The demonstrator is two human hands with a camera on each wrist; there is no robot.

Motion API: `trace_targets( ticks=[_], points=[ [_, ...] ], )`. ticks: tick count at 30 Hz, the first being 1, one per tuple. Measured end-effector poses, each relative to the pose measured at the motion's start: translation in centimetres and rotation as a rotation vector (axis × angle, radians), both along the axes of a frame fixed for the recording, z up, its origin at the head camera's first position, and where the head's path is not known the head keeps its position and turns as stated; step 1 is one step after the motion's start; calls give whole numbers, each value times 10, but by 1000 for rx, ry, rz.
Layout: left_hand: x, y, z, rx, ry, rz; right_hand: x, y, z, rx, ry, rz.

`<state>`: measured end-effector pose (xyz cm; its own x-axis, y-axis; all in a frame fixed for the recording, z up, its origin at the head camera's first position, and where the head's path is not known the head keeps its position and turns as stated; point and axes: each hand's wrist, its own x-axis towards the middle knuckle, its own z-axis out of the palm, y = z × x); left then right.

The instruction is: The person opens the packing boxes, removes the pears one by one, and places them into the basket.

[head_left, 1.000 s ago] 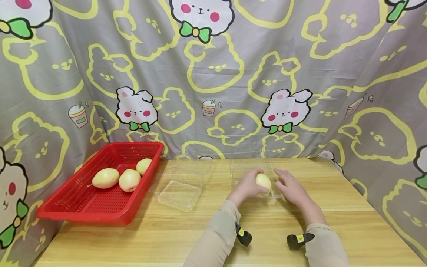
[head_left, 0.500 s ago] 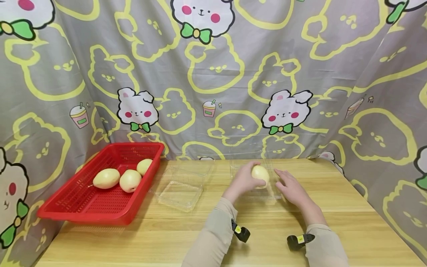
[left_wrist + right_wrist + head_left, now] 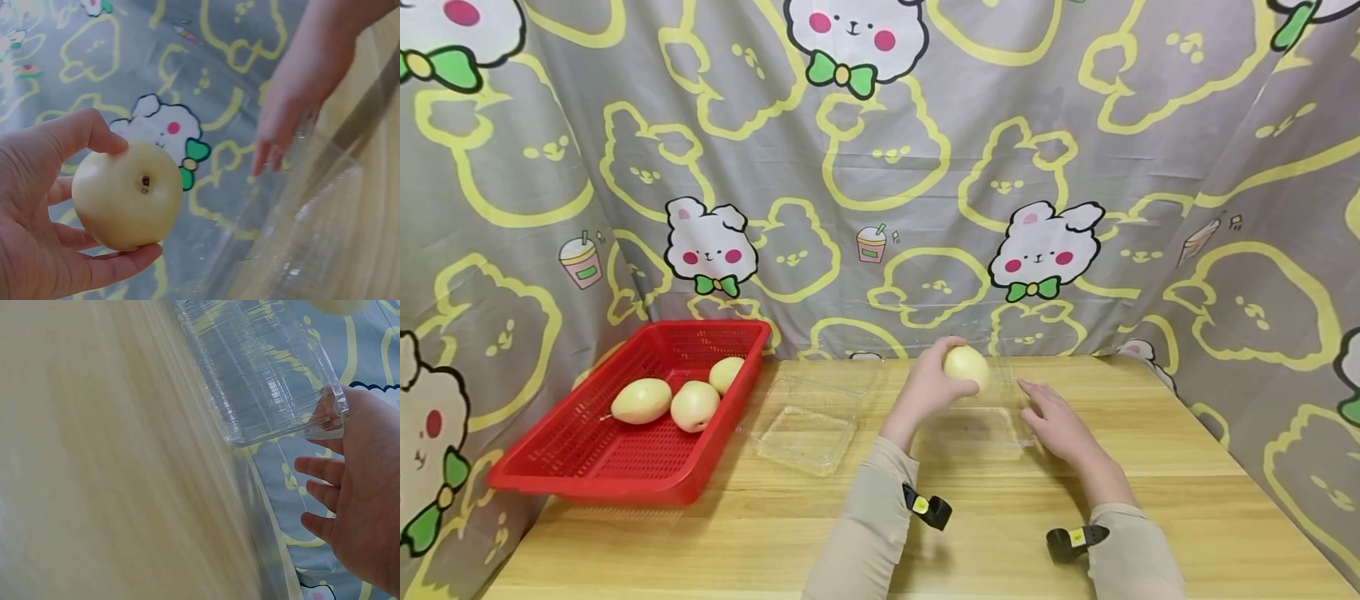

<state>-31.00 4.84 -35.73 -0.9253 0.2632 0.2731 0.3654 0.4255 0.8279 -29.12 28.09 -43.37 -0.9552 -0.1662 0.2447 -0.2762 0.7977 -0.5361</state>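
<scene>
In my left hand [image 3: 925, 383] is a pale yellow pear [image 3: 967, 369], gripped between thumb and fingers. The left wrist view shows the same pear [image 3: 128, 197] with its dark blossom end facing the camera. Below it on the table stands a clear plastic clamshell box [image 3: 973, 429], lid raised toward the curtain. My right hand [image 3: 1060, 421] rests at the right side of that box, fingers extended. In the right wrist view, the box's corner [image 3: 325, 428] overlaps the thumb side of my right hand [image 3: 369, 487], its other fingers loosely spread.
A red plastic basket [image 3: 587, 490] at the left holds three more pears [image 3: 640, 401]. Between the basket and my left hand sits a second clear clamshell box [image 3: 805, 437], lid open. A patterned curtain [image 3: 820, 283] hangs right behind the wooden table [image 3: 760, 542].
My left hand has lifted the pear up and to the left, from low inside the box to above its left part. The right hand has stayed in place.
</scene>
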Motion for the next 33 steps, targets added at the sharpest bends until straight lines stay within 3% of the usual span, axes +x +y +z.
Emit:
trace_targets(
  ticks=[4,13,22,33],
  points=[
    [-1,-10,7,38,26,20,0,1,0,2,-14,4],
    [0,-29,16,110,-7,79,3,2,2,5,-9,3],
    [2,-41,24,146,8,108,5,2,4,9,-7,8],
    [2,-54,27,211,-10,121,2,1,-1,-6,41,18]
  ],
)
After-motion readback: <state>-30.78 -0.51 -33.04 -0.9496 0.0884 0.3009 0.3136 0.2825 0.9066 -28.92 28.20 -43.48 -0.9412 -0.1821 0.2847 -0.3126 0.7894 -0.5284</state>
